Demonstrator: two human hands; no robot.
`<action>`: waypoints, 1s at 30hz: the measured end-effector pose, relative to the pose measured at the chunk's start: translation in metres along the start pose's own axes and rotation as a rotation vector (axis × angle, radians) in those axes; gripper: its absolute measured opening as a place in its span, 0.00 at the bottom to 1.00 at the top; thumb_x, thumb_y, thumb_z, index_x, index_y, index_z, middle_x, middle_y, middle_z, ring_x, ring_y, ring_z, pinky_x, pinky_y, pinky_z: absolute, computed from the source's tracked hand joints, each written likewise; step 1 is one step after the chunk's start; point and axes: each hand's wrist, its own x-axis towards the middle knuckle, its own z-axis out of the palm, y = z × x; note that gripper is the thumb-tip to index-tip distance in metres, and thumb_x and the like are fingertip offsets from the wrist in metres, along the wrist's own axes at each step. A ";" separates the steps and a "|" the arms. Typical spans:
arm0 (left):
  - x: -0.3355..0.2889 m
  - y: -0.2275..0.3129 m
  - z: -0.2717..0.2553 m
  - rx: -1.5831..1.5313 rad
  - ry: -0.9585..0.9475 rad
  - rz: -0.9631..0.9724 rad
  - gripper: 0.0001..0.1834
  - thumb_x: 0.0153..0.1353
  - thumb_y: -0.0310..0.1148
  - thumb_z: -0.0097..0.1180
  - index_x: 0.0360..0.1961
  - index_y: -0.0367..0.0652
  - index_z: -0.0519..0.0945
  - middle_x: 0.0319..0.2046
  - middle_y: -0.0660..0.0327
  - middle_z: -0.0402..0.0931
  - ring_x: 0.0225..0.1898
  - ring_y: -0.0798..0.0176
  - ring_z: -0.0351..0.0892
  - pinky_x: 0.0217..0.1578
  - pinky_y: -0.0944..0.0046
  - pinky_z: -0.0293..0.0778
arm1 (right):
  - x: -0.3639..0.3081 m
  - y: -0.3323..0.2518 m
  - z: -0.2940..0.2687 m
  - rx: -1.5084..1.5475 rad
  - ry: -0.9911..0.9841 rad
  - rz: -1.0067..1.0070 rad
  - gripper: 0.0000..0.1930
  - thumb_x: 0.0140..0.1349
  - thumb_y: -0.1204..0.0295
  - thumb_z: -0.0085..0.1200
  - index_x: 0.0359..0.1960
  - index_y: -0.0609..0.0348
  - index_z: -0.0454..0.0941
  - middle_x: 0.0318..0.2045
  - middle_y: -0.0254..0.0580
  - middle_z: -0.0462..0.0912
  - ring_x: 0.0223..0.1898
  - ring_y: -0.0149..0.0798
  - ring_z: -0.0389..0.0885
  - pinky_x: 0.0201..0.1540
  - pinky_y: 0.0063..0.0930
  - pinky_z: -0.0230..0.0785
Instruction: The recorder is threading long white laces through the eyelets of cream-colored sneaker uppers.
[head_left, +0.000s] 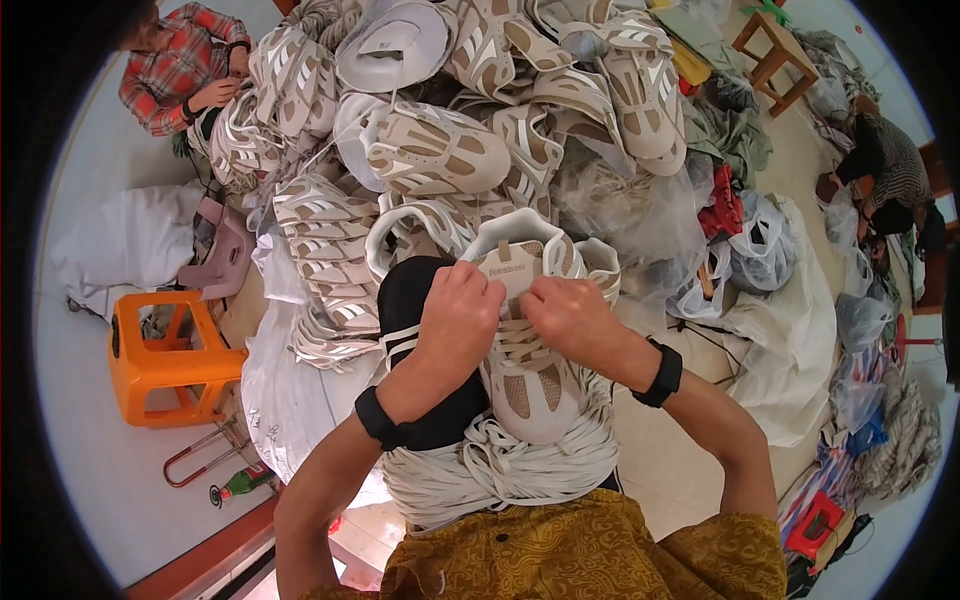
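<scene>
Upright in front of me is a beige and white sneaker (535, 400), its toe toward my lap and its tongue (515, 262) raised. Laces (515, 345) cross its front below my fingers. My left hand (460, 315) is closed, fingertips pinched at the left edge of the tongue. On the opposite edge, my right hand (575, 315) is closed in a similar pinch. Whether a lace end is between the fingers is hidden. A thick bundle of off-white shoelaces (500, 475) lies across my lap, beneath the toe. My black-trousered leg (440, 420) is beside the sneaker.
Beyond my hands rises a heap of similar sneakers (440, 150), with stacked shoe uppers (325, 240) at left. An orange stool (170, 360) and green bottle (240, 483) stand left. Plastic bags (760, 245) lie right. One person (185, 70) sits far left, another (890, 165) far right.
</scene>
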 end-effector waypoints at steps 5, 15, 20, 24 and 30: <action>-0.001 0.000 -0.001 -0.061 -0.023 0.001 0.10 0.36 0.20 0.56 0.23 0.42 0.71 0.22 0.60 0.67 0.33 0.57 0.67 0.34 0.60 0.63 | 0.006 0.019 0.004 0.178 -0.023 -0.125 0.04 0.39 0.79 0.53 0.20 0.58 0.73 0.18 0.37 0.72 0.22 0.37 0.76 0.22 0.30 0.68; 0.002 0.001 -0.006 0.040 -0.056 0.067 0.07 0.38 0.22 0.54 0.21 0.42 0.71 0.20 0.60 0.66 0.30 0.57 0.66 0.32 0.61 0.62 | 0.000 0.013 0.007 0.450 0.148 0.145 0.05 0.39 0.80 0.57 0.19 0.58 0.74 0.20 0.36 0.77 0.22 0.37 0.76 0.24 0.25 0.68; 0.001 0.006 -0.002 0.083 -0.030 0.067 0.05 0.38 0.24 0.51 0.20 0.39 0.70 0.19 0.57 0.66 0.30 0.56 0.66 0.33 0.60 0.62 | 0.006 0.027 0.012 0.585 0.082 0.073 0.04 0.39 0.79 0.54 0.18 0.56 0.74 0.18 0.37 0.76 0.21 0.40 0.76 0.24 0.28 0.67; 0.001 0.005 0.000 -0.043 -0.043 0.043 0.07 0.39 0.21 0.54 0.22 0.40 0.71 0.22 0.58 0.66 0.30 0.56 0.66 0.33 0.60 0.62 | 0.004 0.028 0.013 0.761 0.056 0.145 0.04 0.38 0.79 0.54 0.18 0.57 0.74 0.17 0.37 0.76 0.20 0.39 0.75 0.24 0.27 0.67; -0.005 0.015 0.004 -0.020 0.052 -0.011 0.08 0.39 0.20 0.55 0.23 0.40 0.71 0.23 0.58 0.66 0.32 0.55 0.67 0.36 0.59 0.61 | 0.000 0.023 0.013 0.679 0.117 0.167 0.03 0.39 0.78 0.54 0.19 0.57 0.74 0.18 0.36 0.77 0.21 0.40 0.76 0.24 0.28 0.67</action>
